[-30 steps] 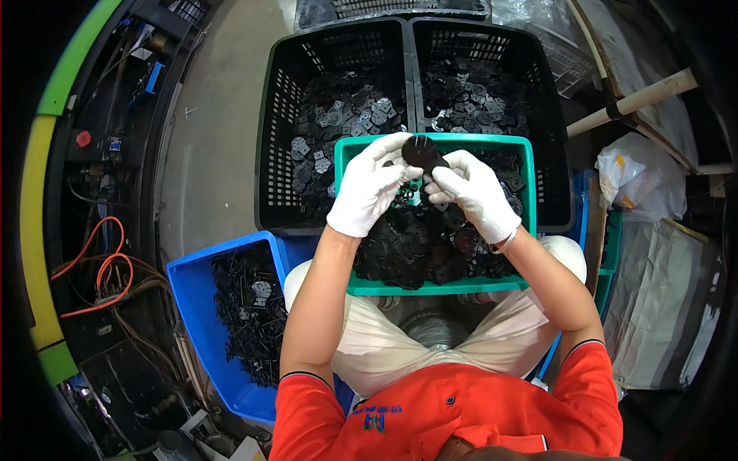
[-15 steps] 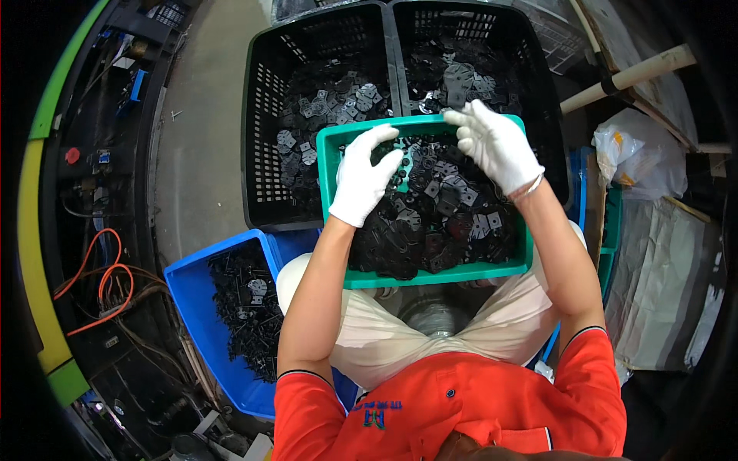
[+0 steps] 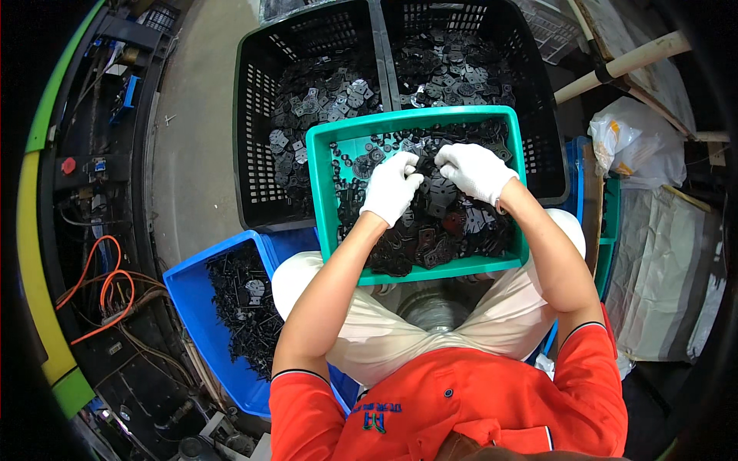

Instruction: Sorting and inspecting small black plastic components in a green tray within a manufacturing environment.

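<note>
A green tray (image 3: 412,117) sits in front of me at knee height, filled with flat black plates (image 3: 409,246) and small round black pieces (image 3: 361,166). Both my hands wear white gloves and are over the middle of this tray. My left hand (image 3: 390,189) has its thumb and fingers pinched together, pointing right. Opposite it, my right hand (image 3: 477,174) curls its fingers down toward the parts. Dark pieces lie between the two sets of fingertips. Whatever each hand grips is too dark and covered to make out.
Beyond the tray stand two black slotted crates (image 3: 255,146) holding more flat black parts. A blue bin (image 3: 194,296) with thin black pieces is at my left. Machinery with an orange hose (image 3: 115,276) lines the far left. Plastic bags (image 3: 638,142) and a pole (image 3: 626,65) are at right.
Both hands have moved from the tray's far rim down to its middle and come closer together. Their spread fingers have closed. The tray has shifted slightly away and left, uncovering small round pieces.
</note>
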